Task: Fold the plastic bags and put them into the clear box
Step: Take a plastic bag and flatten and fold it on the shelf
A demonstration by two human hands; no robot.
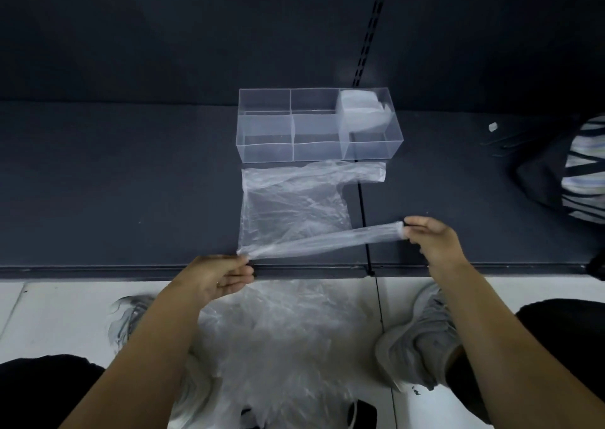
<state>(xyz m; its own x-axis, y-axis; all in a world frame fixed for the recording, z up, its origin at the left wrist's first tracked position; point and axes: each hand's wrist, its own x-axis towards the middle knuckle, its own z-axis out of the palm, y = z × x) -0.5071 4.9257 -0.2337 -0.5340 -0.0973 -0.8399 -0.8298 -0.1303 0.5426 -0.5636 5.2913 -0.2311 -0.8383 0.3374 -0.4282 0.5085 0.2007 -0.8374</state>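
Bag heap: well apart from clear box, awaiting folding | plastic bag: flattened just beside box | edge strip: pinched taut by left hand, right hand

Nothing legible stands on the clear box, the plastic bag or the shelf; a small dark mark on the grey shoe is too blurred to read.
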